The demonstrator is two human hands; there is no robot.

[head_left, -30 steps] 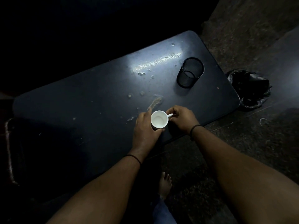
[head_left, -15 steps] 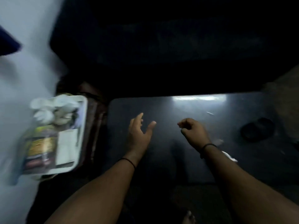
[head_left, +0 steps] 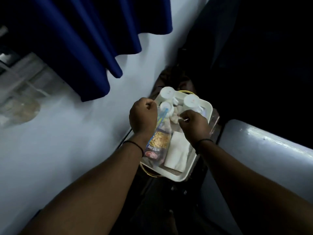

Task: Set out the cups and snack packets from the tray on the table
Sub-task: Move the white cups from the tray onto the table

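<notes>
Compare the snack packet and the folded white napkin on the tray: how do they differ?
The snack packet is glossy and printed, with yellow snacks showing; the napkin is plain matte white. The left hand covers the packet's far end; nothing touches the napkin. Both lie flat, side by side, in the tray.

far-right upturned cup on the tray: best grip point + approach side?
Take the far-right cup by its body, from above. It stands upside down on the tray, base up, so the rim is shut off. Its handle seems to point toward the right hand, which blocks it; a top-down pinch across the sides looks safest. The neighbouring cup stands clear.
</notes>
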